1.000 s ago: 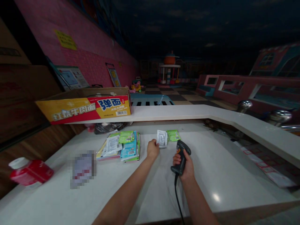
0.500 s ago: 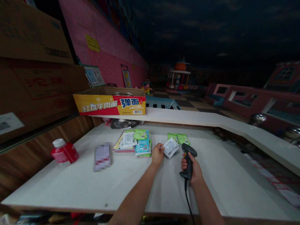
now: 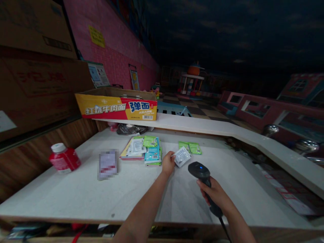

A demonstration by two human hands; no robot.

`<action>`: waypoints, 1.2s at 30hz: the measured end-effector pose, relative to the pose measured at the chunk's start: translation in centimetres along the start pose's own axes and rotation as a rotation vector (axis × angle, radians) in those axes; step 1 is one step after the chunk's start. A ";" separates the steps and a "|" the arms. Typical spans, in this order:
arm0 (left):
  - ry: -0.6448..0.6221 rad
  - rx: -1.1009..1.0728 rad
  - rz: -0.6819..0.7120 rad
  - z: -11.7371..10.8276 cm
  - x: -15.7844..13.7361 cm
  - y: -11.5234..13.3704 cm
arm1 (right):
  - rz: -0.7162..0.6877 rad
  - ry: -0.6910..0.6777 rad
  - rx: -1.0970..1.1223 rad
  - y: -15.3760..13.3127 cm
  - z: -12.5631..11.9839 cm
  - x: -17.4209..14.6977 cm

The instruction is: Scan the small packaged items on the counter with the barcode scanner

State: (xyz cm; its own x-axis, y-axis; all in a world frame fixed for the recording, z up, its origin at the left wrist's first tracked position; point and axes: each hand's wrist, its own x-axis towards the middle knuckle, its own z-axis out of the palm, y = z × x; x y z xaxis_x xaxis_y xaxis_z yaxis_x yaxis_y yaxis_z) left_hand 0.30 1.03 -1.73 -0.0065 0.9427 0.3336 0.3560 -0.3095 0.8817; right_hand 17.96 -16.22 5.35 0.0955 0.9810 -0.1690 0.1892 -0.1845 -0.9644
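Between the fingers of my left hand (image 3: 168, 162) is a white printed packet (image 3: 182, 157), pinched at its left edge and held above the counter. My right hand (image 3: 215, 192) is wrapped round the grip of a black barcode scanner (image 3: 199, 171), whose head points left toward the packet. A small blue light shows on top of the scanner. Two green packets (image 3: 194, 148) lie just behind the white one. Left of my left hand is a pile of flat packets (image 3: 152, 154), with green, blue and white ones on top.
On the white counter (image 3: 83, 199) stand a red bottle (image 3: 64, 160) with a white cap and a blurred pale item (image 3: 108, 164). A yellow and red noodle carton (image 3: 116, 107) sits on the raised ledge (image 3: 197, 124). Large brown boxes (image 3: 45, 82) are stacked at the left.
The scanner has turned from upright to tilted, its head swinging left and down toward the white packet, and its blue light now shows. My left hand still pinches the packet.
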 end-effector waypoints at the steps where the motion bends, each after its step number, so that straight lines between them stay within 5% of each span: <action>1: 0.000 0.025 0.004 -0.1 0.0 0.2 | -0.003 0.000 -0.010 -0.2 -0.1 -0.3; 14: -0.022 -0.028 -0.045 0.1 -0.1 0.1 | 0.059 -0.014 0.157 -0.1 0.3 -0.2; 21: 0.004 0.024 -0.022 -0.4 -0.2 0.7 | 0.111 0.059 0.611 0.0 1.6 5.3; 26: 0.032 0.050 -0.009 -0.3 -0.2 0.5 | 0.061 -0.011 0.937 1.5 2.0 8.8; 36: 0.051 0.064 0.007 -0.7 -0.8 1.7 | 0.051 -0.125 1.178 2.8 0.8 9.3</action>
State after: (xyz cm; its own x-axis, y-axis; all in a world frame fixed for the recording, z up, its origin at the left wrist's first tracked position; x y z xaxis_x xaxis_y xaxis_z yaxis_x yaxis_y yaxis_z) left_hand 0.22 -0.34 -0.26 -0.0507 0.9324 0.3579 0.4151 -0.3063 0.8567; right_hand 18.59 -7.57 0.89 -0.0318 0.9853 -0.1679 -0.8347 -0.1186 -0.5379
